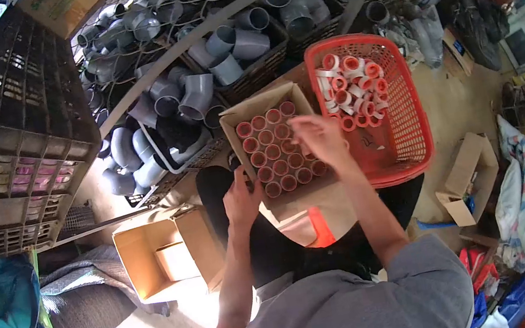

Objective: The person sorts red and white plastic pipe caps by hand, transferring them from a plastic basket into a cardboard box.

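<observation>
My left hand (pixel 241 199) is at the lower left side of an open cardboard box (pixel 270 217), its fingers closed on the box's wall. Inside the box stand rows of round white pipe fittings with red-orange insides (pixel 266 138), packed upright. Over the box's right side hovers my right hand (pixel 321 140), fingers apart and slightly bent, with no piece visible in them. Just right of the box, a red plastic basket (pixel 408 119) holds a loose heap of similar white and red fittings (pixel 354 89).
Grey pipe elbows (pixel 197 96) fill crates beyond the box. A tall dark plastic crate (pixel 20 128) stands at the left. Another open cardboard box (pixel 145 253) lies lower left, and a smaller carton (pixel 470 178) rests on the floor at right.
</observation>
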A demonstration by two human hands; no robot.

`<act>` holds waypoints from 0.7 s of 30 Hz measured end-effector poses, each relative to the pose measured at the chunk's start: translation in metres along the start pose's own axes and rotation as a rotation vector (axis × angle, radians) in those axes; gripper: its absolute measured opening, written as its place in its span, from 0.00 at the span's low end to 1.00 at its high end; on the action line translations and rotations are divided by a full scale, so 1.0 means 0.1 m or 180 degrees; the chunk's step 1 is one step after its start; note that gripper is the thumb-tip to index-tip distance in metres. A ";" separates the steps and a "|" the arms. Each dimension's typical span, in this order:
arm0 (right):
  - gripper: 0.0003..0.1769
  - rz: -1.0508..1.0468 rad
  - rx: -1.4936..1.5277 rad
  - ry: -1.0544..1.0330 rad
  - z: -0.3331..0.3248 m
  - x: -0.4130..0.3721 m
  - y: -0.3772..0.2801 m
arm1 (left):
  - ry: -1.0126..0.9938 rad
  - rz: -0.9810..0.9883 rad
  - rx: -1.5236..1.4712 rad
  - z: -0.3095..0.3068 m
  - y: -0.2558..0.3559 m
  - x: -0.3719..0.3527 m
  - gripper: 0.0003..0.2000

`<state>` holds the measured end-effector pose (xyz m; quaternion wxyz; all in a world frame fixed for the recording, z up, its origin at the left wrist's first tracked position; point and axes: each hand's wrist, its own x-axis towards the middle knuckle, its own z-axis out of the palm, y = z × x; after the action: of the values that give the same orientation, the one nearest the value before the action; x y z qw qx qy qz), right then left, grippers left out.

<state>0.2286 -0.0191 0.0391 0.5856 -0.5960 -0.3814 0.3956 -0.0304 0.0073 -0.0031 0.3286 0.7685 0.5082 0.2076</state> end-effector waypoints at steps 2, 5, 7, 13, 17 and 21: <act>0.11 -0.0674 -0.1303 0.0522 -0.63 0.13 0.02 | -0.0055 -0.0059 0.0004 0.00 0.02 0.00 0.24; 0.12 -0.0069 -0.2759 0.0691 -1.44 0.46 0.18 | -0.0049 -0.0046 0.0017 0.02 0.01 0.01 0.25; 0.14 -0.0047 -0.3220 0.0629 -1.72 0.60 0.44 | -0.0090 -0.0146 -0.0010 0.00 0.05 0.00 0.25; 0.18 0.0202 -0.4580 -0.0190 -2.23 1.01 1.49 | 0.0014 -0.0201 0.0101 0.04 0.06 0.00 0.24; 0.14 0.0254 -0.4263 0.0093 -1.92 0.93 1.17 | 0.0311 -0.0024 0.0204 0.01 0.21 0.09 0.23; 0.10 -0.0900 -0.3947 0.0645 -1.80 0.67 0.83 | 0.0393 0.1060 0.0733 0.06 0.45 0.58 0.24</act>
<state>0.4198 -0.0310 -0.0457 0.2120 -0.8022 -0.5569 -0.0375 0.0253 0.0462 0.0239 0.1680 0.8602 0.4138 0.2462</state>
